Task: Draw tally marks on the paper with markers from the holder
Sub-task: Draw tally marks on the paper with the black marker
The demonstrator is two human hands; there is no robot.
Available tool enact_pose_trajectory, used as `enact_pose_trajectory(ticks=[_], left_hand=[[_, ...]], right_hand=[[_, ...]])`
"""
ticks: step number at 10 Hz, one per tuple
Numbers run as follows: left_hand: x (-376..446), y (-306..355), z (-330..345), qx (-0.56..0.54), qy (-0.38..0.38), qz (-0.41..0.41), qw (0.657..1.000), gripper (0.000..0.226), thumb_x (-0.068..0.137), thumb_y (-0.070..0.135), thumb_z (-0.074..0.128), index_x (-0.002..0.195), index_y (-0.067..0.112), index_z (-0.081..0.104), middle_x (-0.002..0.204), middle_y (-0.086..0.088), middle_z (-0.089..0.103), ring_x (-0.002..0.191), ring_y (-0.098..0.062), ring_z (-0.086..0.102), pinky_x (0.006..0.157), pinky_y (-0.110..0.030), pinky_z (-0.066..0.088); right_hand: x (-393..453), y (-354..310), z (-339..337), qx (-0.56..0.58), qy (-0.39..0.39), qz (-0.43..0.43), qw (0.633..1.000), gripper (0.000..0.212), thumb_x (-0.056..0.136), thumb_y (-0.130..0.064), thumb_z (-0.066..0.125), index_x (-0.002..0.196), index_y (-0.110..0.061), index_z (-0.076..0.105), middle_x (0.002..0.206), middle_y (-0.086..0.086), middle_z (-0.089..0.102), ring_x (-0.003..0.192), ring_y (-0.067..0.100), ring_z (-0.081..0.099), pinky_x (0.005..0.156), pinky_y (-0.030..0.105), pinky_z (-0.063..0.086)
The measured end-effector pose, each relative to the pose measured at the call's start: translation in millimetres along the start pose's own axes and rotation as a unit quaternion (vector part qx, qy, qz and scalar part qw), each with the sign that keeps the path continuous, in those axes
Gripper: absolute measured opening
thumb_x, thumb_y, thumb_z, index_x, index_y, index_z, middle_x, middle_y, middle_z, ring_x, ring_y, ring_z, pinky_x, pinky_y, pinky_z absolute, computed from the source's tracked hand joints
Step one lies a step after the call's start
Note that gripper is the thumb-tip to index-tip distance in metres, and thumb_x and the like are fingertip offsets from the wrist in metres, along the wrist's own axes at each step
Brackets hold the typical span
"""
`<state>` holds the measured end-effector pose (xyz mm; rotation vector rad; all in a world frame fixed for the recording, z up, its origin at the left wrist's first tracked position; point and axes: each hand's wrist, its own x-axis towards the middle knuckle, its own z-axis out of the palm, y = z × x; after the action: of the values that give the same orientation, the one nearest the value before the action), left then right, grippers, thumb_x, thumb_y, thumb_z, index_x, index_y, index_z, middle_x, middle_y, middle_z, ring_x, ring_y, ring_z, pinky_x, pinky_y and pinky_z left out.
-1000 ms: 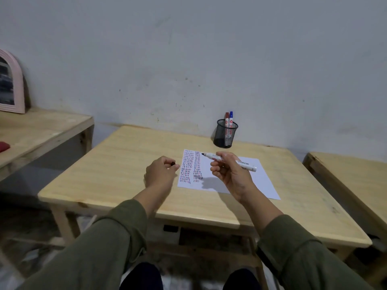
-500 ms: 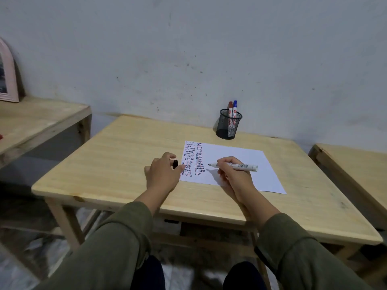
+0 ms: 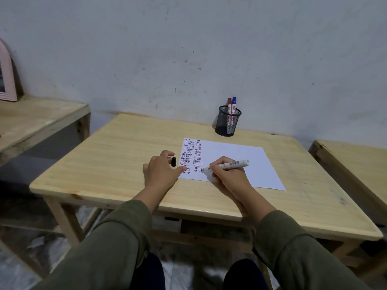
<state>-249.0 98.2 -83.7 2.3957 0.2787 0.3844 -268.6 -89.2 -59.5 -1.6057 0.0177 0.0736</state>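
Observation:
A white paper (image 3: 240, 162) lies on the wooden table (image 3: 125, 155), its left part filled with two columns of red, blue and black tally marks. My right hand (image 3: 228, 176) grips an uncapped white marker (image 3: 227, 164), whose black tip touches the paper at the foot of the second column. My left hand (image 3: 162, 171) rests on the table at the paper's left edge, thumb on the sheet, with the black marker cap (image 3: 173, 161) held between its fingers. A black mesh holder (image 3: 228, 123) at the table's back holds a red and a blue marker (image 3: 231, 107).
A second wooden table (image 3: 37, 120) stands to the left with a pink frame (image 3: 6, 80) leaning on the wall. Another wooden table (image 3: 356, 164) is at the right. A grey wall rises right behind the holder.
My right hand has come down from above the sheet and brought the marker tip onto the paper. My left hand has settled on the table at the paper's edge.

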Motion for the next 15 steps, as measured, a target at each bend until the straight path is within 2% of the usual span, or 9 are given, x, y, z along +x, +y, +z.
enact_pose_trajectory(ticks=[5, 7, 8, 9, 11, 12, 13, 14, 15], left_hand=[[-0.2, -1.2, 1.8, 0.008, 0.007, 0.006, 1.0, 0.059, 0.074, 0.053, 0.068, 0.123, 0.025, 0.052, 0.121, 0.006, 0.066, 0.119, -0.019, 0.051, 0.095, -0.038, 0.032], [-1.3, -1.8, 1.4, -0.003, 0.006, 0.007, 1.0, 0.058, 0.074, 0.052, 0.068, 0.123, 0.025, 0.052, 0.121, 0.007, 0.066, 0.12, -0.018, 0.051, 0.096, -0.038, 0.03], [-1.3, -1.5, 1.3, -0.005, 0.006, 0.008, 1.0, 0.057, 0.074, 0.052, 0.068, 0.122, 0.025, 0.052, 0.12, 0.007, 0.066, 0.12, -0.017, 0.051, 0.096, -0.038, 0.03], [-1.0, -1.6, 1.3, -0.009, 0.005, 0.007, 1.0, 0.051, 0.077, 0.048, 0.066, 0.121, 0.026, 0.053, 0.119, 0.007, 0.066, 0.121, -0.017, 0.049, 0.097, -0.037, 0.029], [-0.9, -2.8, 1.4, -0.019, 0.017, 0.011, 1.0, 0.028, 0.087, 0.034, 0.053, 0.114, 0.026, 0.058, 0.113, 0.008, 0.069, 0.114, -0.017, 0.052, 0.095, -0.036, 0.03], [-1.8, -2.6, 1.2, -0.012, 0.013, 0.016, 1.0, 0.024, 0.091, 0.03, 0.049, 0.112, 0.025, 0.06, 0.11, 0.006, 0.069, 0.112, -0.019, 0.052, 0.094, -0.036, 0.031], [-2.3, -0.3, -1.6, -0.044, 0.021, 0.01, 0.999, 0.021, 0.092, 0.029, 0.05, 0.108, 0.026, 0.063, 0.106, 0.007, 0.07, 0.112, -0.018, 0.053, 0.095, -0.036, 0.033], [-3.2, 3.0, -7.0, -0.16, 0.05, -0.034, 0.985, 0.015, 0.088, 0.03, 0.054, 0.097, 0.034, 0.066, 0.096, 0.012, 0.062, 0.11, -0.018, 0.057, 0.097, -0.041, 0.044], [-3.0, 10.0, -10.8, -0.302, 0.068, -0.114, 0.944, 0.01, 0.078, 0.043, 0.057, 0.076, 0.047, 0.066, 0.086, 0.02, 0.067, 0.093, -0.016, 0.067, 0.091, -0.045, 0.051]], right_hand=[[-0.2, -0.4, 3.1, -0.007, -0.012, -0.013, 1.0, 0.019, 0.082, -0.005, 0.065, 0.092, 0.01, 0.058, 0.069, 0.01, 0.06, 0.054, 0.005, 0.059, 0.056, 0.017, 0.052], [-1.2, -1.9, 3.2, -0.013, -0.008, -0.027, 1.0, 0.017, 0.084, -0.002, 0.062, 0.091, 0.013, 0.058, 0.068, 0.01, 0.057, 0.049, 0.002, 0.055, 0.05, 0.013, 0.047], [-1.3, -1.6, 2.6, -0.021, -0.012, -0.031, 0.999, 0.015, 0.083, -0.002, 0.063, 0.089, 0.01, 0.059, 0.067, 0.011, 0.057, 0.052, 0.005, 0.055, 0.053, 0.014, 0.049], [1.3, 1.2, 1.3, 0.002, -0.024, -0.012, 1.0, 0.007, 0.081, -0.003, 0.064, 0.084, 0.002, 0.059, 0.067, 0.014, 0.055, 0.06, 0.016, 0.055, 0.071, 0.025, 0.058], [1.8, 2.0, 0.7, 0.01, -0.021, 0.001, 1.0, 0.009, 0.081, -0.007, 0.064, 0.086, -0.001, 0.06, 0.071, 0.015, 0.057, 0.066, 0.017, 0.058, 0.064, 0.025, 0.054], [0.9, 0.1, 1.4, -0.001, 0.008, -0.008, 1.0, 0.012, 0.084, -0.01, 0.062, 0.089, 0.001, 0.061, 0.071, 0.008, 0.061, 0.055, 0.005, 0.058, 0.052, 0.018, 0.048], [-0.3, -3.0, -1.4, -0.015, 0.025, -0.035, 0.999, 0.014, 0.087, -0.012, 0.062, 0.095, -0.001, 0.065, 0.071, 0.008, 0.061, 0.051, 0.002, 0.056, 0.048, 0.013, 0.046], [0.6, -10.3, -3.1, -0.027, 0.021, -0.05, 0.998, 0.011, 0.084, -0.02, 0.067, 0.092, -0.013, 0.07, 0.072, 0.009, 0.065, 0.062, 0.011, 0.061, 0.056, 0.021, 0.051], [3.1, -25.5, 0.5, -0.012, 0.016, -0.068, 0.997, 0.01, 0.082, -0.021, 0.067, 0.087, -0.014, 0.071, 0.074, 0.006, 0.068, 0.067, 0.016, 0.062, 0.059, 0.026, 0.05]])
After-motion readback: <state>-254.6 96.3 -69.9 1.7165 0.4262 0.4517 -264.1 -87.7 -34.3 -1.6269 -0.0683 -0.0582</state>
